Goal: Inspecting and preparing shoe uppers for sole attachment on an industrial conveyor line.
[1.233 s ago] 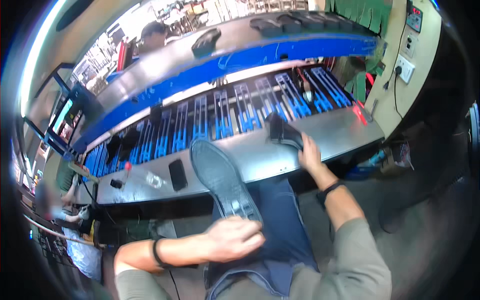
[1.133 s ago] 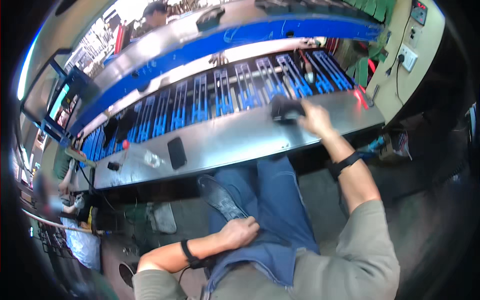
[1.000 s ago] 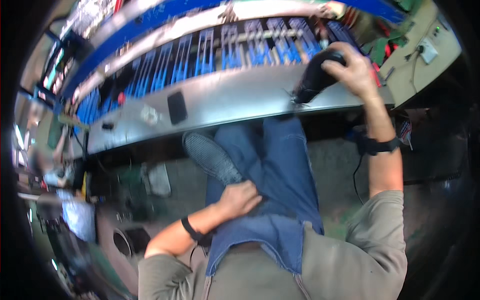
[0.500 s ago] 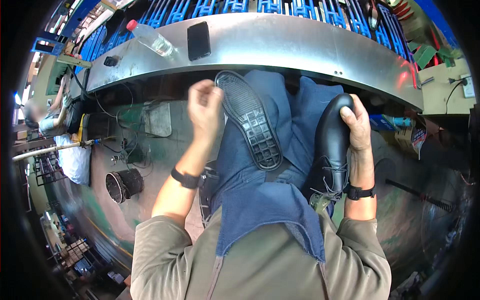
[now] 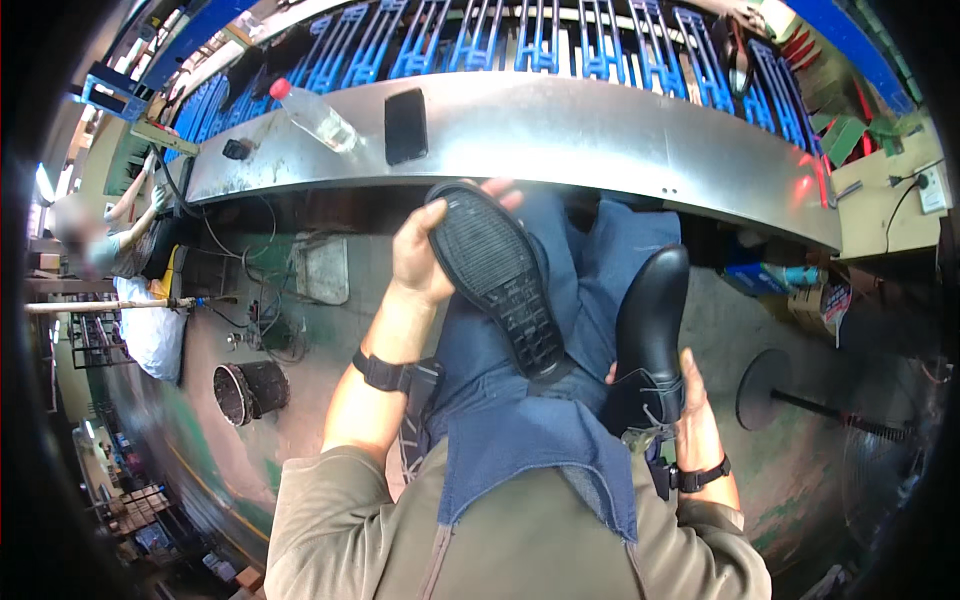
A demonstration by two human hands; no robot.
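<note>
Two black shoes held over the lap, below the steel counter edge.

The left hand (image 5: 420, 262) is closed round the toe of a black shoe (image 5: 498, 280), sole turned up and heel resting on the blue apron (image 5: 520, 440). The right hand (image 5: 690, 415) grips the heel end of a second black shoe (image 5: 648, 335), toe pointing toward the counter (image 5: 600, 135); its laces hang loose beside the fingers. On the counter lie a dark phone (image 5: 405, 126) and a clear bottle with a red cap (image 5: 310, 115), well apart from both shoes. Risk noted: the upturned shoe is held at one end only, so a slackened grip could let it slide off the lap to the floor. Loose laces could snag on the wrist strap (image 5: 700, 474).
</note>
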